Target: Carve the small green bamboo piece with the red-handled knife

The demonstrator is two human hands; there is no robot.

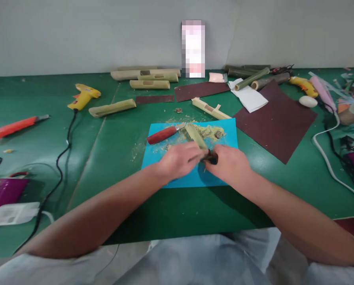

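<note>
Over a blue sheet point(153, 158) on the green table, my left hand point(182, 159) is closed round the near end of a pale bamboo tube point(195, 134), which points away from me. My right hand point(231, 161) meets it from the other side, fingers pinched on a small dark brown piece point(210, 155) at the tube's end. That piece resembles the brown sheets nearby, but its kind is partly hidden by the fingers. Pale bamboo shavings point(211, 131) lie beyond the hands. A red-handled knife point(161, 135) rests at the sheet's left, its blade tip near the tube.
Several cut bamboo tubes point(149, 84) lie at the back. Brown sheets point(279, 122) and white paper point(249, 97) are on the right, with an egg-shaped white object point(307, 101). A yellow glue gun point(84, 97) with its cord and an orange-red cutter point(13, 128) lie left.
</note>
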